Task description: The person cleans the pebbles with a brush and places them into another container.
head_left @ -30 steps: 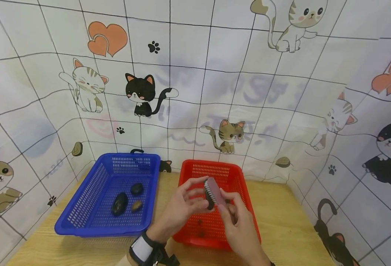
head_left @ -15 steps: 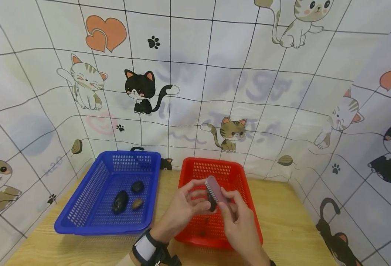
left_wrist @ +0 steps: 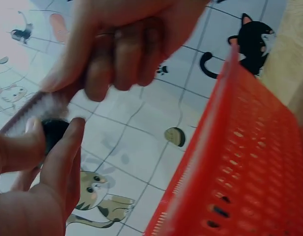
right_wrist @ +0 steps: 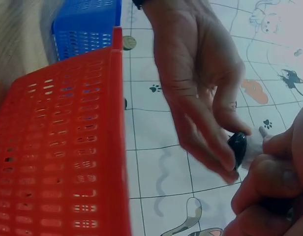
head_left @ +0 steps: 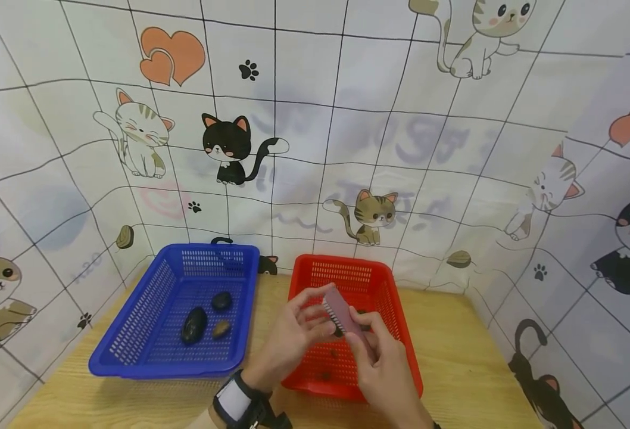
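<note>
Over the red basket (head_left: 347, 392), my left hand (head_left: 288, 336) pinches a smooth black stone (left_wrist: 54, 132) between thumb and fingertips. My right hand (head_left: 384, 363) grips a scrubbing brush (head_left: 343, 308) with a pink back and pale bristles. The bristles face the stone and lie right at its surface. In the head view the brush hides most of the stone; in the right wrist view the stone (right_wrist: 237, 147) shows as a glossy dark oval. Bristles are blurred in the left wrist view.
A blue basket (head_left: 159, 374) stands to the left, holding a large black stone (head_left: 194, 326), a smaller dark stone (head_left: 221, 301) and a brown stone (head_left: 221, 329). Small dark bits lie in the red basket. A cat-patterned sheet (head_left: 304, 149) rises behind the wooden table (head_left: 449, 351).
The brush has shifted back and forth slightly across the stone and now covers more of it. Both hands keep their holds over the red basket.
</note>
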`<state>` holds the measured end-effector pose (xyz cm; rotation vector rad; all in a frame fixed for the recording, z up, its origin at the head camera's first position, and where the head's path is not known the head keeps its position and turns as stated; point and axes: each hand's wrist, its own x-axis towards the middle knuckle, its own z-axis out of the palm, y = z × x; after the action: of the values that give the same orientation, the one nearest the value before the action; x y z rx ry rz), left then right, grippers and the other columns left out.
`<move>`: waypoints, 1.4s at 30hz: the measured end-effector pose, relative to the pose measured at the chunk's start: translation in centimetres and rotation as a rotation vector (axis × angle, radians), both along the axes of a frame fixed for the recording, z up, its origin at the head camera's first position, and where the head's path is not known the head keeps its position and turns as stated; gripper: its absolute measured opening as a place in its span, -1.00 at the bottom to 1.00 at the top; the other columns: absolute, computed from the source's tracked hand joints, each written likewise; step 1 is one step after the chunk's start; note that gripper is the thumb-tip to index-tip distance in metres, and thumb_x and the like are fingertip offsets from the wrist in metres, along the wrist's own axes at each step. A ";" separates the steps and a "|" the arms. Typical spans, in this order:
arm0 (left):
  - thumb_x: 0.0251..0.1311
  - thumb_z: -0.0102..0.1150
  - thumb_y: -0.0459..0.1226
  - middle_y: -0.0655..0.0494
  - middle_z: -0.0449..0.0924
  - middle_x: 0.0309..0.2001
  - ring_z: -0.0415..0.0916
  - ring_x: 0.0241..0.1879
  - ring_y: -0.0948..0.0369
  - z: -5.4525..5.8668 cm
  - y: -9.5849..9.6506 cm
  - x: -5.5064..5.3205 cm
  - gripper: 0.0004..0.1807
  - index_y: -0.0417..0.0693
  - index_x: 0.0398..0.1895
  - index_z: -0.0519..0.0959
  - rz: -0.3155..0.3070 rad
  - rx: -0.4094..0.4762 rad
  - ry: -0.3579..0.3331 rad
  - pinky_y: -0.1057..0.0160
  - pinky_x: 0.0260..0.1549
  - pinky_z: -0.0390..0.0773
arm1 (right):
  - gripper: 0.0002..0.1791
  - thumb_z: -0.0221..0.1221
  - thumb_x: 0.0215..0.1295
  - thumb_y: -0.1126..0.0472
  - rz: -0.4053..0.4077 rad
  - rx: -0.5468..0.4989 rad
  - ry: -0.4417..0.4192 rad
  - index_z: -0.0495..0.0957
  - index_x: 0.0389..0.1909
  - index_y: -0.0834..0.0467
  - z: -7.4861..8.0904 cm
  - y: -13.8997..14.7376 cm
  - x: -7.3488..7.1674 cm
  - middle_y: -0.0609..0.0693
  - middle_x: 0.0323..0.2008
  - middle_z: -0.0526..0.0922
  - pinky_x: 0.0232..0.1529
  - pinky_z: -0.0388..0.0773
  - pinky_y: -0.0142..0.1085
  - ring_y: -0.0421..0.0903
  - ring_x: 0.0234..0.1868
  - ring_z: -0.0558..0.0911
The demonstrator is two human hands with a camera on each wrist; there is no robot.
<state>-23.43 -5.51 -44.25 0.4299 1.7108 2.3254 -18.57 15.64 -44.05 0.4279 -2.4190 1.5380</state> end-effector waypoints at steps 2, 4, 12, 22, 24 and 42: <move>0.57 0.42 -0.44 -0.27 0.74 0.47 0.85 0.35 -0.08 -0.1 0.2 0.2 -0.27 -0.01 0.72 0.45 -0.045 -0.017 -0.008 0.07 0.24 0.91 | -0.58 0.38 0.71 0.19 -0.017 0.004 0.027 0.60 0.47 0.02 0.1 0.0 -0.2 -0.19 -0.56 0.48 -0.63 0.36 -0.44 -0.39 -0.61 0.32; 0.57 0.43 -0.43 -0.28 0.73 0.48 0.85 0.34 -0.09 -0.1 0.2 0.4 -0.28 -0.03 0.72 0.44 -0.079 -0.007 -0.018 0.02 0.24 0.91 | -0.58 0.38 0.70 0.21 -0.047 -0.003 0.016 0.61 0.45 -0.01 0.3 0.1 -0.3 -0.18 -0.56 0.48 -0.63 0.35 -0.43 -0.38 -0.62 0.31; 0.61 0.39 -0.44 -0.37 0.64 0.54 0.77 0.44 -0.22 0.3 -0.4 0.2 -0.20 0.06 0.82 0.37 0.028 0.061 0.013 0.00 0.22 0.91 | -0.55 0.39 0.68 0.22 -0.096 0.006 -0.097 0.62 0.46 -0.05 0.8 0.2 0.1 0.03 -0.35 0.79 -0.54 0.46 -0.43 -0.28 -0.54 0.48; 0.55 0.44 -0.46 -0.27 0.79 0.41 0.89 0.26 -0.02 0.1 -0.2 0.3 -0.26 0.01 0.71 0.47 -0.082 -0.003 -0.007 0.02 0.22 0.92 | -0.58 0.39 0.68 0.23 -0.082 0.028 0.050 0.61 0.44 0.00 0.5 -0.4 0.4 -0.19 -0.54 0.59 -0.63 0.41 -0.42 -0.37 -0.62 0.35; 0.55 0.45 -0.45 -0.27 0.79 0.41 0.89 0.25 -0.02 0.2 -0.1 0.4 -0.27 0.00 0.70 0.47 -0.100 -0.003 -0.006 0.00 0.21 0.92 | -0.56 0.39 0.68 0.25 -0.111 0.029 0.028 0.60 0.45 -0.02 0.7 -0.3 0.2 -0.10 -0.44 0.74 -0.57 0.50 -0.43 -0.34 -0.59 0.44; 0.57 0.42 -0.46 -0.29 0.74 0.46 0.85 0.33 -0.11 0.6 -0.8 -0.1 -0.26 0.05 0.72 0.46 -0.092 -0.007 0.001 -0.04 0.23 0.91 | -0.60 0.39 0.68 0.25 -0.095 0.031 0.084 0.61 0.42 0.02 0.7 -0.7 -0.1 -0.19 -0.54 0.57 -0.64 0.43 -0.42 -0.39 -0.63 0.37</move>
<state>-23.53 -6.27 -43.66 0.4974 1.6620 2.2544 -18.65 14.95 -43.40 0.3697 -2.3664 1.4161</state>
